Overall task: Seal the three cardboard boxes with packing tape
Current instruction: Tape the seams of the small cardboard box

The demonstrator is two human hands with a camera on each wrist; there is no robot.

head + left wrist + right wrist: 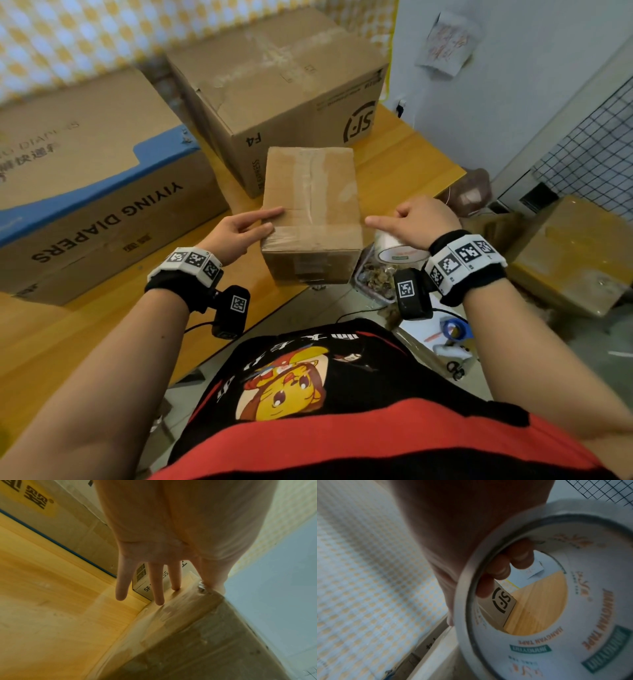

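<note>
A long diaper box (89,185) lies on the wooden table (404,161), far left of the small box (310,212). Behind the small box stands a bigger shipping box (284,89) with a round logo. The left hand (236,233) lies flat with straight fingers (158,588) against the small box's near left corner, touching its top edge. Clear tape runs along the small box's top seam and across its near end. Just right of the small box, the right hand (416,221) grips a roll of packing tape (397,248), fingers (501,568) curled through the core, forefinger pointing at the box's right corner.
</note>
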